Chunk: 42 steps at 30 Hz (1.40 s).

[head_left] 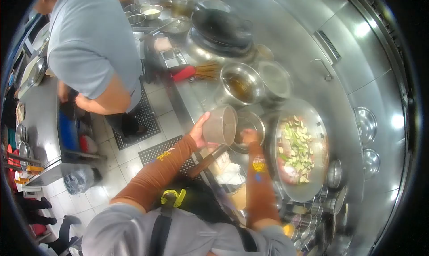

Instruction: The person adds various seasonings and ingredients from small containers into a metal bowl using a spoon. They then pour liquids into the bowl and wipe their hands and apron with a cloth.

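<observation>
My left hand (199,130) is wrapped around the side of a cloudy plastic tub (219,125), which is tilted. To its right, my right hand (250,136) is closed over a round metal pot (261,125); what its fingers hold, if anything, is too blurred to make out. A wooden handle (201,164) with a metal shank runs below the tub. Right of my right forearm sits a large wok (291,194) with sliced pale-green vegetables (296,144) and some pinkish pieces in it.
Beyond the tub stand a steel pot (228,70) of brown liquid, a bamboo brush (205,71) with a red handle, and a black wok (221,28). Bowls (334,173) and ladles crowd the right. A co-worker (94,46) in grey stands at the left, by a steel counter (40,122).
</observation>
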Each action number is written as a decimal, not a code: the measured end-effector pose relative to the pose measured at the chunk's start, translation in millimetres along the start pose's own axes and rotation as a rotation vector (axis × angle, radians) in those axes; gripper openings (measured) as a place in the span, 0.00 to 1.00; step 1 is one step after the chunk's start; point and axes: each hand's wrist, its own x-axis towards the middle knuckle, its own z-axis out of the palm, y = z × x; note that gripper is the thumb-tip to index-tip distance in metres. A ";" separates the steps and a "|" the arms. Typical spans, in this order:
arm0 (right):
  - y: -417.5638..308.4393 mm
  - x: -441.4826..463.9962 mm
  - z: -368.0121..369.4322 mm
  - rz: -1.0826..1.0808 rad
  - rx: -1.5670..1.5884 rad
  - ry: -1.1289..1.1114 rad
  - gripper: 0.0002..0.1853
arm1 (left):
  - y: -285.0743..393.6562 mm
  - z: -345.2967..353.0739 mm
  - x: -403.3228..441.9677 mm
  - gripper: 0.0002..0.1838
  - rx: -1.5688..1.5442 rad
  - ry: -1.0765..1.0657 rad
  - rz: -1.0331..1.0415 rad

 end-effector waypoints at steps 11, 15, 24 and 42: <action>12.2 7.7 -3.8 0.059 -0.447 -0.023 0.20 | 4.0 5.7 -18.9 0.39 0.069 0.067 0.085; 23.7 4.3 3.5 -0.410 -0.534 0.346 0.29 | -1.7 8.8 -28.7 0.41 0.003 -0.031 0.043; -44.9 -38.7 -10.6 0.048 0.808 0.228 0.15 | -18.8 26.1 -58.0 0.41 -0.064 -0.153 0.014; -124.2 -162.6 9.9 -0.913 -0.060 -0.247 0.35 | -50.5 28.5 -122.1 0.44 -0.091 0.077 0.022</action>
